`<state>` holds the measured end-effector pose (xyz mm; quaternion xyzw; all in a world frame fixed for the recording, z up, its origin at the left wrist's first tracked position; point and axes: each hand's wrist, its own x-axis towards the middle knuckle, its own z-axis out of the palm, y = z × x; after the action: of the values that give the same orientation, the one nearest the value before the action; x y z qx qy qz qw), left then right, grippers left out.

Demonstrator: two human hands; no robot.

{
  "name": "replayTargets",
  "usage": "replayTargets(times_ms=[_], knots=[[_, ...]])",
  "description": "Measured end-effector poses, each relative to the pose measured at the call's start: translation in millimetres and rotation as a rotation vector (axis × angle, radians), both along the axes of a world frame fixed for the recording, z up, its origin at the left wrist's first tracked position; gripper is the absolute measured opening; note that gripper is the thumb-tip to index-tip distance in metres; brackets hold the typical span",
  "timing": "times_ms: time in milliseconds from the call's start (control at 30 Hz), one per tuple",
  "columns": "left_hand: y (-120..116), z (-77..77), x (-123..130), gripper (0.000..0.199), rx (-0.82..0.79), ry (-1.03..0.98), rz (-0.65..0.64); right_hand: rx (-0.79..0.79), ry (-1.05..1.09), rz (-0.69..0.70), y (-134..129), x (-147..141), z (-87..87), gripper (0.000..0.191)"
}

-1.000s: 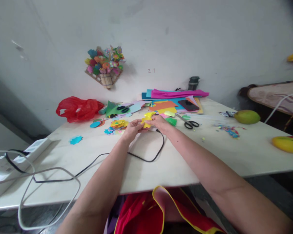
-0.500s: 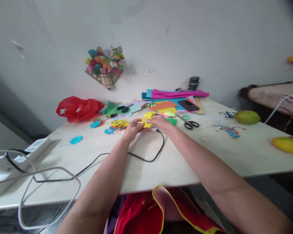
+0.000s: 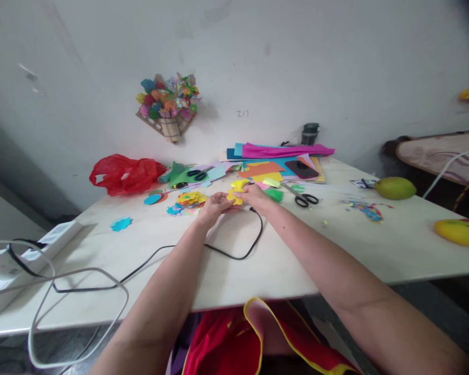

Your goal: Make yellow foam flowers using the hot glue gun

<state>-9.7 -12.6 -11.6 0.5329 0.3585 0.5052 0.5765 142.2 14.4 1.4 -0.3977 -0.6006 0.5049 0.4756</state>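
Between my hands is a yellow paper flower, held just above the table. My left hand pinches its left edge. From the right, the fingers of my right hand close on the flower's upper right side and partly cover it. A pile of yellow paper flowers lies left of my left hand, with blue and pink cutouts under and beside it. Just behind the held flower is another yellow piece. Green scraps lie beside my right hand.
Scissors lie to the right, more scissors at the back. A black cable loops across the table below my hands. A blue flower, power strip, red bag, phone and mango surround the work.
My right fingers have shifted slightly left over the yellow flower, covering its centre more. My left hand keeps its grip; the other things on the table stay put.
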Motion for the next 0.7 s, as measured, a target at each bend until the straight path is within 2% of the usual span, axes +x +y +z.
replayTargets(times_ms=[133, 300, 600, 700], knots=[[3, -2.3, -2, 0.046, 0.004, -0.027, 0.018, -0.056, 0.03, 0.082, -2, 2, 4.4, 0.036], [6, -5.1, -5, 0.047, 0.022, -0.028, 0.026, -0.066, 0.036, 0.082, -6, 6, 10.0, 0.039], [3, -1.8, -1, 0.049, 0.031, 0.024, 0.025, 0.006, -0.004, 0.019, 10, 1, -9.3, 0.03], [3, -2.4, -1, 0.05, 0.033, 0.041, 0.036, 0.016, 0.002, 0.006, 12, -1, -11.0, 0.028]])
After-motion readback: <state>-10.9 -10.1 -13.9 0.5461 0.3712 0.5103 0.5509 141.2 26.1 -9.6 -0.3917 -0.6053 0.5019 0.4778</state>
